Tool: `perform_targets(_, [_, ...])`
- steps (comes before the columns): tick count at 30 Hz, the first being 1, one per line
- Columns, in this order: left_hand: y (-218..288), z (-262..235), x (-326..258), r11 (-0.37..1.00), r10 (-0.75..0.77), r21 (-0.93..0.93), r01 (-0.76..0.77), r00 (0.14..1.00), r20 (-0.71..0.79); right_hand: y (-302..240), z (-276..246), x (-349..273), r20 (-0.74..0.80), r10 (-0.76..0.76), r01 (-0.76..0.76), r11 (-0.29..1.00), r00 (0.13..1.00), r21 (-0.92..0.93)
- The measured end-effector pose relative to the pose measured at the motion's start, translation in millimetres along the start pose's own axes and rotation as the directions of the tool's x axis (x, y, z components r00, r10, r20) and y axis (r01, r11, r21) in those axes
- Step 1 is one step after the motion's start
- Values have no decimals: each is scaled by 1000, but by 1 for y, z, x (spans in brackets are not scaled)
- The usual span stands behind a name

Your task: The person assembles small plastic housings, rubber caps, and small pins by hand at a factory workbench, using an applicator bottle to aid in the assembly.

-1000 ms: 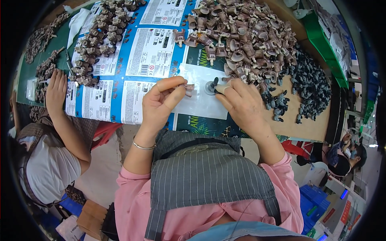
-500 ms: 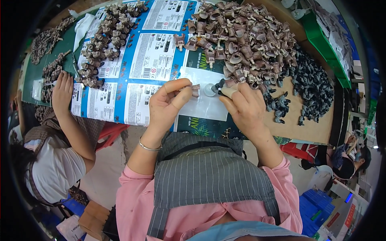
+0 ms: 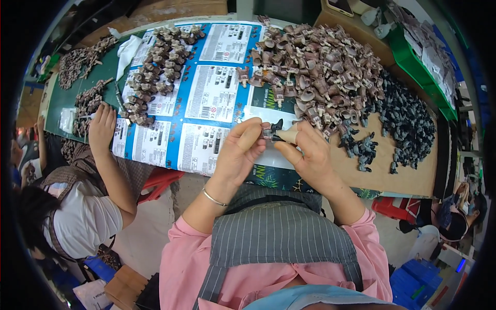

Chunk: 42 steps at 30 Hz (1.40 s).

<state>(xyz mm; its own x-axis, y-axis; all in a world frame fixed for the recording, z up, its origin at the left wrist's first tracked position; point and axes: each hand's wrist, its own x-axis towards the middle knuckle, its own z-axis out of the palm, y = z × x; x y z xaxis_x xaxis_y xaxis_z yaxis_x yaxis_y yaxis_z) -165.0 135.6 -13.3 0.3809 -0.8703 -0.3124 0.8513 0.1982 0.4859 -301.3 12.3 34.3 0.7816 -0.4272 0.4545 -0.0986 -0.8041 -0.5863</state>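
Hands meet just above the near table edge (image 3: pixel 408 181): our left hand (image 3: pixel 238 150) and right hand (image 3: pixel 309 155) both pinch one small brown-and-black part (image 3: pixel 275 132). We judge a firm, steady pinch seats the black piece squarely.

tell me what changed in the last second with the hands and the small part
Both hands, left hand and right hand, lifted off the table toward the person, bringing the small brown and black part up, pinched between their fingers. The brown parts heap, dark parts pile and co-worker's hand stayed put.
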Motion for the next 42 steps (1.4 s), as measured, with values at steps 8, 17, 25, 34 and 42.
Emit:
perform_targets(8, [21, -11, -17, 930, 331, 201, -309, 939, -90, -26, 35, 22, 45, -142, 140, 989, 989, 49])
perform_targets(17, [55, -36, -15, 23, 653, 933, -359, 712, 258, -19, 90, 41, 279, -341, 423, 842, 898, -334])
perform_targets(25, [44, -48, -10, -198, 577, 851, -486, 644, 502, -30, 61, 57, 174, -299, 299, 954, 938, 26])
perform_targets(34, [39, -49, -11, -116, 551, 901, -418, 728, 408, -18, 81, 73, 201, -364, 349, 931, 909, 107])
perform_targets(42, [43, -46, -11, -140, 529, 896, -422, 733, 428, -12, 85, 65, 157, -399, 380, 914, 903, 138])
